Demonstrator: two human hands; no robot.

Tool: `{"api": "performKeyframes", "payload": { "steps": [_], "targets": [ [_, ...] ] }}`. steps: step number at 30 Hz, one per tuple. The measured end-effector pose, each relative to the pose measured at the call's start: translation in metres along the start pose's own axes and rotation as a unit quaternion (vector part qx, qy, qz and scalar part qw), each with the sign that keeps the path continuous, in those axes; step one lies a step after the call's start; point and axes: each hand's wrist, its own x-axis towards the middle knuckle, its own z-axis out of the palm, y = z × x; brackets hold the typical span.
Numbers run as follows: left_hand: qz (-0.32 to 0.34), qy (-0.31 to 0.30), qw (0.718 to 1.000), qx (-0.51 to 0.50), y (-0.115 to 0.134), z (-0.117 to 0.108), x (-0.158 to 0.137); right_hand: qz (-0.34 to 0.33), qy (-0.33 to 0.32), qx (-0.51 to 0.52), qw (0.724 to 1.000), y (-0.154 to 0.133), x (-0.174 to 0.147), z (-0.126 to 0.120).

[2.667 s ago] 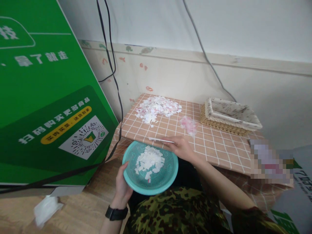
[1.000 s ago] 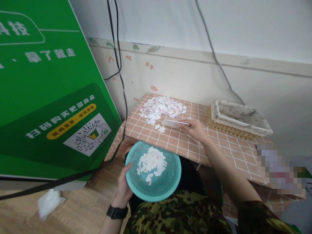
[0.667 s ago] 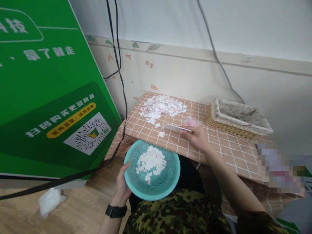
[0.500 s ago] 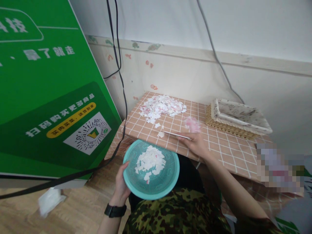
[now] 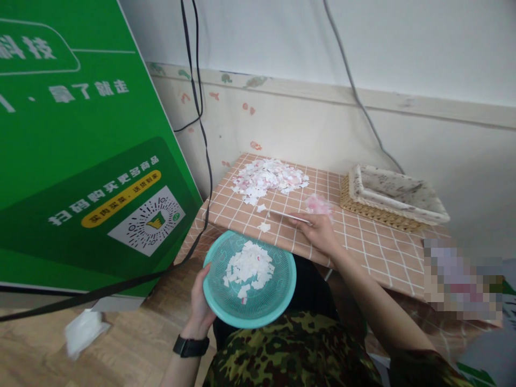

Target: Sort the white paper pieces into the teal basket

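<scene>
My left hand (image 5: pixel 201 301) grips the left rim of a round turquoise plastic colander (image 5: pixel 278 301), held just below the table's front edge. White paper scraps (image 5: pixel 250 263), some with red marks, lie in its bottom. Over the table, my right hand (image 5: pixel 316 231) is closed on a thin, flat, white card-like piece (image 5: pixel 288 216), seen nearly edge-on. Two loose scraps lie close to the tip of that piece, one being a small paper scrap (image 5: pixel 264 227). Behind them spreads a heap of torn paper scraps (image 5: pixel 270 177), white with some pink.
A checked brown cloth covers the table (image 5: pixel 363 242). A lined wicker basket (image 5: pixel 399 212) stands at the right, with pinkish scraps (image 5: pixel 318 204) to its left. Black cables (image 5: pixel 206 156) hang before a green sign panel (image 5: pixel 80 161). A white bag (image 5: pixel 84 330) lies on the floor.
My right hand has moved slightly back and left with the flat piece, whose tip is now away from the nearest scrap. The colander stays almost where it was.
</scene>
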Motion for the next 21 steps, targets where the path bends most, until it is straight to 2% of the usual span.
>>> {"api": "performKeyframes", "payload": {
  "steps": [6, 12, 15, 18, 21],
  "targets": [
    [-0.003, -0.003, 1.000, 0.000, 0.001, 0.001, 0.001, -0.013, -0.058, 0.034, 0.998, -0.019, -0.016, 0.001],
    [-0.005, -0.008, 1.000, -0.007, 0.003, 0.005, -0.001, -0.025, -0.086, 0.067, 0.994, -0.037, -0.025, 0.006],
    [-0.006, 0.000, 1.000, -0.003, 0.004, 0.005, -0.002, 0.000, -0.052, 0.061, 0.997, -0.032, -0.019, 0.009],
    [-0.010, 0.001, 1.000, -0.001, 0.005, 0.003, -0.002, 0.024, 0.031, 0.014, 0.999, -0.017, -0.003, 0.013],
    [-0.010, 0.003, 1.000, 0.000, 0.006, 0.002, -0.001, -0.003, 0.067, -0.029, 0.997, -0.002, 0.015, 0.018]
  ]
}}
